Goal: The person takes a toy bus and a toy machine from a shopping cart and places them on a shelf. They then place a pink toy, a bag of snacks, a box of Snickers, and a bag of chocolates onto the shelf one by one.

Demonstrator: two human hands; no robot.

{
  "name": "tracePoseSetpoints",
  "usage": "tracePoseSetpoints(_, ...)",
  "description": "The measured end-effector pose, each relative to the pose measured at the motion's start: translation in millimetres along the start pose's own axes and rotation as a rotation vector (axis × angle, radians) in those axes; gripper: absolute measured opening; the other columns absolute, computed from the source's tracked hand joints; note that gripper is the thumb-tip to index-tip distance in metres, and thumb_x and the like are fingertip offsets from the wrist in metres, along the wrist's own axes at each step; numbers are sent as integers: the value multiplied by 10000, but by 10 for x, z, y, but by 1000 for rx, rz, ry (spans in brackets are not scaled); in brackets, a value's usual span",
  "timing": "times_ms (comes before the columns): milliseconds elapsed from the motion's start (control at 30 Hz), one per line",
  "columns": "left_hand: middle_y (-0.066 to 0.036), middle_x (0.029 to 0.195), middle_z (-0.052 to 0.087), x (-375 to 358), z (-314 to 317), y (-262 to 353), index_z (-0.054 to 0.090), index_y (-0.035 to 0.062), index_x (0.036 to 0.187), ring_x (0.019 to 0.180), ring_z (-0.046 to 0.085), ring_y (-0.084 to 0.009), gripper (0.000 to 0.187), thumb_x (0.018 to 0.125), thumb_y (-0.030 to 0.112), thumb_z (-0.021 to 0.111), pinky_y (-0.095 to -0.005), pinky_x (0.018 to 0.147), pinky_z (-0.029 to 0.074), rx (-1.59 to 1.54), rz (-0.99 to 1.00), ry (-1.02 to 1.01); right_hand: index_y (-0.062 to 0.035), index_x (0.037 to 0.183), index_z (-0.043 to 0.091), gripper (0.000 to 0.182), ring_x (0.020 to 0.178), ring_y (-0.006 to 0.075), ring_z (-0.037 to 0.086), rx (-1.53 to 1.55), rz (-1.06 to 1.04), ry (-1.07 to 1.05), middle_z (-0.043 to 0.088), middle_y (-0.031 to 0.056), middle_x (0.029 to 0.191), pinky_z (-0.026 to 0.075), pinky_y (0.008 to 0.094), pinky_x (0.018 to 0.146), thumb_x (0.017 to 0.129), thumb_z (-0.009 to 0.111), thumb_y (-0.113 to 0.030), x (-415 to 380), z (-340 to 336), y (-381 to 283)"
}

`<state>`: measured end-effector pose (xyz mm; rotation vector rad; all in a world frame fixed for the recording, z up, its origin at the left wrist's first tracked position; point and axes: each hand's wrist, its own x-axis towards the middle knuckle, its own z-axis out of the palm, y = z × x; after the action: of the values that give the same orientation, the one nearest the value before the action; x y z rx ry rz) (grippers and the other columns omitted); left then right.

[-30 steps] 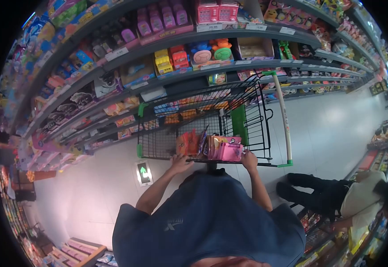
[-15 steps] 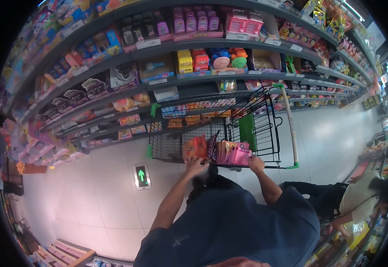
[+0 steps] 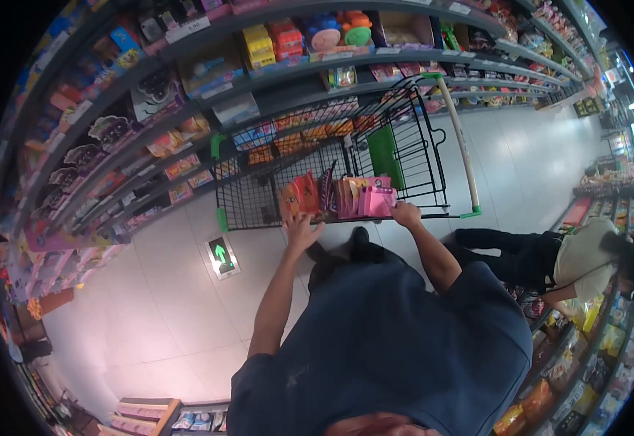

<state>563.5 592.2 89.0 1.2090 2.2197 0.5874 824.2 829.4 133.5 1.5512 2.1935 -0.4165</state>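
Observation:
A black wire shopping cart [image 3: 255, 227] with green corner pieces stands in front of me. Inside, along its near side, are an orange packet [image 3: 300, 196], a dark purple packet [image 3: 327, 190], and a row of packs ending in a pink packet [image 3: 380, 201]. My left hand [image 3: 302, 232] lies at the near rim with its fingers over the lower edge of the orange packet and its thumb spread apart. My right hand [image 3: 407, 214] is closed at the near rim, right beside the pink packet; the rim under its fingers is mostly hidden.
Shelves [image 3: 280, 62] of toys and snacks curve along the far side. A green arrow sign [image 3: 222, 256] is set in the floor at left. At right, a person [image 3: 582, 265] leans towards another snack shelf [image 3: 571, 363]. The cart's pale handle [image 3: 457, 138] points away to the right.
My view has shifted, so the cart and shelves sit higher in the picture. A shoe now shows below the cart. My left thumb is spread wider; my right hand stays beside the pink packet.

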Motion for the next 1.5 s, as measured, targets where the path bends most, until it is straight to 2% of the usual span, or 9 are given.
tracePoseSetpoints(67, -67, 1216, 518, -40, 37, -66, 664, 178, 1090, 1233, 388, -344, 474, 778, 535, 660, -593, 991, 280, 35, 59, 108, -77, 1049, 687, 464, 1030, 395, 636, 3, 3, 10, 674, 219, 1056, 473, 507, 924, 854, 439, -417, -71, 20, -30)
tracePoseSetpoints(400, -76, 1249, 516, -142, 6, 5, 652, 186, 1144, 1257, 360, -355, 485, 789, 515, 660, -601, 998, 253, 95, 36, 7, -71, 924, 677, 369, 859, 403, 668, 76, -10, 181, 688, 218, 883, 521, 518, 776, 889, 433, -346, -304, 52, 66)
tracePoseSetpoints(600, -76, 1253, 525, -99, -4, 145, 651, 208, 1162, 1190, 390, -338, 494, 802, 545, 628, -526, 978, 253, 142, 22, -46, -80, 841, 664, 301, 682, 387, 673, 80, -65, 320, 676, 202, 738, 534, 516, 639, 886, 467, -303, -291, 58, 189)
tracePoseSetpoints(900, -69, 1331, 495, 59, 144, 528, 638, 203, 1182, 1219, 371, -354, 536, 813, 589, 590, -541, 977, 271, 153, -94, -195, -61, 845, 667, 318, 698, 394, 676, 143, -114, 311, 678, 210, 750, 536, 514, 667, 872, 472, -312, -26, -75, 583)
tracePoseSetpoints(1100, -66, 1339, 492, 178, 349, 782, 638, 202, 1169, 1222, 362, -385, 528, 813, 589, 595, -578, 982, 255, 126, -98, -221, -51, 856, 674, 333, 710, 396, 679, 132, -151, 276, 683, 208, 761, 537, 508, 679, 870, 472, -315, 194, -195, 895)
tracePoseSetpoints(1300, -75, 1344, 490, 347, 584, 1118, 639, 195, 1154, 1222, 359, -405, 525, 812, 591, 598, -568, 1002, 252, 84, -133, -255, -60, 847, 681, 338, 711, 389, 681, 109, -155, 316, 684, 200, 751, 536, 497, 665, 873, 466, -320, 392, -345, 1261)
tracePoseSetpoints(1367, -77, 1353, 485, 426, 644, 1246, 641, 195, 1158, 1224, 356, -403, 535, 808, 598, 599, -564, 1014, 249, 76, -157, -266, -64, 842, 684, 342, 707, 388, 680, 99, -159, 326, 684, 198, 748, 536, 497, 661, 874, 464, -324, 474, -396, 1372)
tracePoseSetpoints(1433, -35, 1341, 490, 512, 687, 1384, 633, 229, 1185, 1175, 363, -307, 533, 815, 609, 578, -469, 966, 258, 154, -159, -280, -67, 837, 687, 346, 703, 388, 680, 95, -164, 333, 684, 196, 744, 535, 497, 657, 876, 462, -327, 570, -457, 1487)
tracePoseSetpoints(1500, -36, 1348, 490, 608, 692, 1503, 633, 229, 1192, 1178, 363, -309, 564, 800, 631, 578, -467, 971, 256, 121, -190, -308, -66, 757, 696, 323, 638, 365, 678, 70, -139, 432, 677, 179, 687, 538, 468, 620, 837, 508, -316, 658, -520, 1555)
